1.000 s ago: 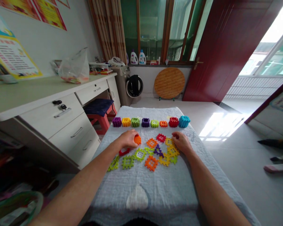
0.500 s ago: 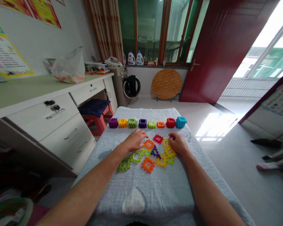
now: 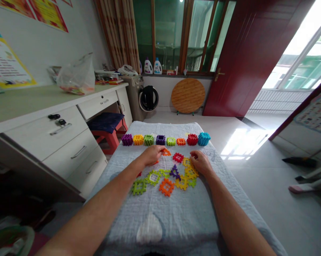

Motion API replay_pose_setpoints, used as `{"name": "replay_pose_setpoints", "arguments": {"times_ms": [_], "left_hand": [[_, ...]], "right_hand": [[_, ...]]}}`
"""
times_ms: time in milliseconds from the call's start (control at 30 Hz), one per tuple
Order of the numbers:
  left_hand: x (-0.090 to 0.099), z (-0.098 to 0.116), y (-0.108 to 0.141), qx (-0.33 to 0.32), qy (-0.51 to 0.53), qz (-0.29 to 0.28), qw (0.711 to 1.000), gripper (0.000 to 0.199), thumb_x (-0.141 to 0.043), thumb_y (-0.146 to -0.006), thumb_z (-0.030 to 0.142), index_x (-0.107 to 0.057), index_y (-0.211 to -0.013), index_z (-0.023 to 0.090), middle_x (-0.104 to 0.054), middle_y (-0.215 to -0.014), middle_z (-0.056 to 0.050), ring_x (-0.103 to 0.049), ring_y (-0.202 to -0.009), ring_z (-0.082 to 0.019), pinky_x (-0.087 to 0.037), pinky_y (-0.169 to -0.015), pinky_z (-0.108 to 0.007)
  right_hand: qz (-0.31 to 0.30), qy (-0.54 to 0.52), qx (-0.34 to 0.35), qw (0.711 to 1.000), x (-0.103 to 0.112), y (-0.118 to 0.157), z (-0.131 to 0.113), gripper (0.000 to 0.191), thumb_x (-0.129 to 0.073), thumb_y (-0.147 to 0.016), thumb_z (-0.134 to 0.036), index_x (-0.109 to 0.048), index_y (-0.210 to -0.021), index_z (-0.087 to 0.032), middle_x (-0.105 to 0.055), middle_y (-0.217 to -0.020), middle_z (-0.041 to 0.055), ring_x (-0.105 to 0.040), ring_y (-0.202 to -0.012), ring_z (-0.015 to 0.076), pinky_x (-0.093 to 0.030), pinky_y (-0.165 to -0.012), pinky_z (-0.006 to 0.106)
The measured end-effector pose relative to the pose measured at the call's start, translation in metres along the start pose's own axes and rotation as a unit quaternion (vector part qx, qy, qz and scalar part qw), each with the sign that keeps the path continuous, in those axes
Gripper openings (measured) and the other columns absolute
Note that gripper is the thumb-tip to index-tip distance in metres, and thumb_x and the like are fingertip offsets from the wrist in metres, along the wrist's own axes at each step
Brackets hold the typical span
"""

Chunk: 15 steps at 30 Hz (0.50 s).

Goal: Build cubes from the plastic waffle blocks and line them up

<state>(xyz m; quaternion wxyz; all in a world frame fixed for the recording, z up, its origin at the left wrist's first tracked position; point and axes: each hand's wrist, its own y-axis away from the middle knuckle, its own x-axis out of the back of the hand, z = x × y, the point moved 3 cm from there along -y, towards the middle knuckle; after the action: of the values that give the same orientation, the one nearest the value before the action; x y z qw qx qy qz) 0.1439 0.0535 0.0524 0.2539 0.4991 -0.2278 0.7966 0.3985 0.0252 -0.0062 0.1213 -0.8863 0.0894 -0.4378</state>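
Observation:
My left hand [image 3: 152, 155] pinches an orange piece [image 3: 166, 152] by its edge, just in front of the row of stacks. At the right, my right hand [image 3: 200, 160] rests beside a yellow piece [image 3: 187, 162], its fingers curled; whether it grips anything is hidden. A red piece [image 3: 178, 157] lies between the hands. Nearer me are a purple triangle [image 3: 174, 172], an orange square [image 3: 166, 187], a green square [image 3: 139, 186], a green piece with a white grid [image 3: 153, 177] and more yellow pieces [image 3: 182, 182].
Several coloured stacks stand in a row along the far part of the cloth-covered table [image 3: 150, 213], from a purple stack [image 3: 127, 139] to a blue stack [image 3: 204, 139]. A white desk [image 3: 43, 106] is at the left; a red stool [image 3: 109, 137] stands beside it.
My left hand has closed on an orange piece and lifted it away from the other pieces, towards the row. My right hand has barely moved.

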Motion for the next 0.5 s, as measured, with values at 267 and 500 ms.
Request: {"name": "replay_pose_setpoints", "arguments": {"times_ms": [267,500], "left_hand": [[0.024,-0.044,0.022,0.089,0.083,0.000,0.993,0.035,-0.049,-0.074,0.023,-0.061,-0.106,0.015,-0.067,-0.085,-0.002,-0.060,-0.075,-0.016,-0.047,-0.071,-0.026],[-0.001,-0.053,0.020,0.088,0.002,-0.017,0.996,0.033,-0.048,-0.075,0.019,-0.066,-0.103,0.017,-0.066,-0.099,-0.007,-0.061,-0.089,-0.018,-0.045,-0.085,-0.028]], "right_hand": [[0.001,0.001,-0.003,1.000,-0.001,0.000,0.000,0.025,-0.050,-0.072,-0.020,-0.065,-0.090,-0.015,-0.066,-0.082,0.0042,-0.057,-0.069,0.0133,-0.045,-0.070,0.026],[0.007,0.001,0.004,1.000,-0.001,0.000,0.001,0.024,-0.050,-0.072,-0.021,-0.066,-0.089,-0.016,-0.066,-0.081,0.0040,-0.057,-0.069,0.0135,-0.045,-0.070,0.026]]}}
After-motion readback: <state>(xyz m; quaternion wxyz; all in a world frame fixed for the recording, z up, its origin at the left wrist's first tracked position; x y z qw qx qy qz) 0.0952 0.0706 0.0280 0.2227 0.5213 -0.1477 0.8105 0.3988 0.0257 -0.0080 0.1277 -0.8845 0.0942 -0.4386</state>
